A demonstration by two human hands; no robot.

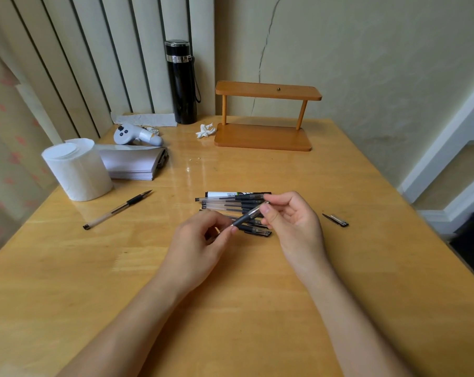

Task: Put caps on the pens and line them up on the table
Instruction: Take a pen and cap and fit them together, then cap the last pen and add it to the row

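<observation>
A pen (248,216) is pinched between both hands, left hand (203,238) and right hand (290,221), just above the pen pile (234,205). Being light, stiff and probably slick, it is best gripped at the rubber sleeve.

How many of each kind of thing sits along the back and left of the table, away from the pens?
Black flask: 1
Wooden shelf: 1
Toilet paper roll: 1
White controller: 1
Paper stack: 1
Crumpled tissue: 1
Total: 6
</observation>
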